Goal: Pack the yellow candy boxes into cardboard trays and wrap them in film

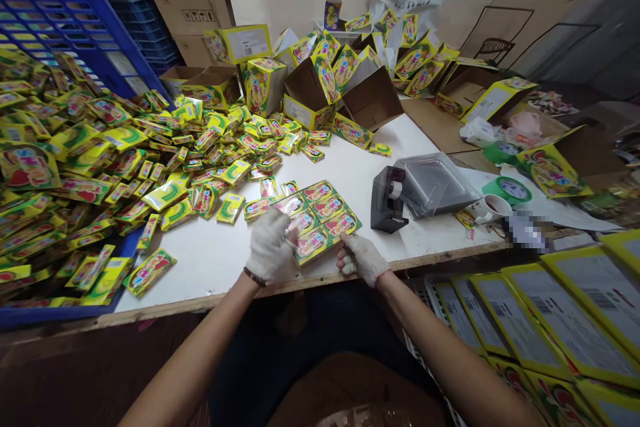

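Both hands wear white knit gloves. My left hand [271, 245] rests on the left side of a neat block of small green-yellow packets [320, 217] laid flat near the table's front edge, fingers curled over one packet. My right hand [361, 259] sits at the block's near right corner, fingers bent against its edge. A big loose heap of the same packets [100, 160] covers the table's left half.
A black tape dispenser [389, 200] stands right of the block beside a clear plastic bag [434, 181]. Open yellow cartons [320, 90] crowd the back of the white table [350, 167]. A blue crate [55, 13] rises at far left. Flat yellow cartons [565, 320] are stacked at lower right.
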### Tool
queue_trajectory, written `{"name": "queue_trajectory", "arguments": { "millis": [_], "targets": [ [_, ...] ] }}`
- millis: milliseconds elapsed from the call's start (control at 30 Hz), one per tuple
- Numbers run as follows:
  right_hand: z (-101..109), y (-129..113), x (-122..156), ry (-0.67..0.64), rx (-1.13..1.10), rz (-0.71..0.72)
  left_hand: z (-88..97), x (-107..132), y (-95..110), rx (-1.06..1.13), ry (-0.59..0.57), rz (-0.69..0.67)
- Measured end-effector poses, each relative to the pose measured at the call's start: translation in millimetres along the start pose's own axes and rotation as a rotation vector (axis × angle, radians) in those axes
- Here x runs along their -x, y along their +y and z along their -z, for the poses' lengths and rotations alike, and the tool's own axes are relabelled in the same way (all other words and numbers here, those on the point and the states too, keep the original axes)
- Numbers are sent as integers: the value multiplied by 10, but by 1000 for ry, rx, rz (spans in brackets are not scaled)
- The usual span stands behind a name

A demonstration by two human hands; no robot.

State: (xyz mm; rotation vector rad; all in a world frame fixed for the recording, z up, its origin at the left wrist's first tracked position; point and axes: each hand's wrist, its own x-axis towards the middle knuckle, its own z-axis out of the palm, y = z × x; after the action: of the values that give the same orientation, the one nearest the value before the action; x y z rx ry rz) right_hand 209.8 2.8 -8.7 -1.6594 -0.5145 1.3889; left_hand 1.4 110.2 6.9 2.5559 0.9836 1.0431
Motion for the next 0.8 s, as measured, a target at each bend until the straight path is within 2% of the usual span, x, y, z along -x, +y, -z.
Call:
{"name": "queue_trajectory", "arguments": {
  "millis": [67,133,200,267,333,400,433,467,533,567,600,633,700,733,800],
  "targets": [
    [83,-168,-191,35,51,44,9,-145,-199,1,62,65],
    [160,-347,-368,99,125,114,-31,-144,-292,27,48,65],
    [209,-484,-469,199,189,192,-98,22,-243,56,6,38],
    [214,-522,-458,271,307,349,-166,289,-92,61,-2,-11],
    [184,-429,-339,228,586,648,-225,555,77,29,26,-101],
    [156,-232,-160,115,950,974,-272,741,195,-14,57,-194],
    [158,-114,-68,60,1095,1094,-290,796,226,-29,66,-229],
    [179,2,13,17,1174,1170,-303,828,239,-35,70,-256],
    [291,191,124,-4,1155,1243,-318,843,227,-34,77,-295],
    [381,248,147,47,1076,1240,-323,836,210,-34,80,-307],
    [491,274,149,160,969,1202,-328,825,193,-37,81,-313],
    [616,269,131,328,852,1114,-336,811,178,-40,82,-315],
    [876,181,49,675,651,850,-370,780,164,-45,89,-308],
    [997,110,-11,783,590,724,-399,761,168,-46,95,-299],
    [1182,-49,-150,836,537,558,-476,713,195,-39,117,-282]
  ]
}}
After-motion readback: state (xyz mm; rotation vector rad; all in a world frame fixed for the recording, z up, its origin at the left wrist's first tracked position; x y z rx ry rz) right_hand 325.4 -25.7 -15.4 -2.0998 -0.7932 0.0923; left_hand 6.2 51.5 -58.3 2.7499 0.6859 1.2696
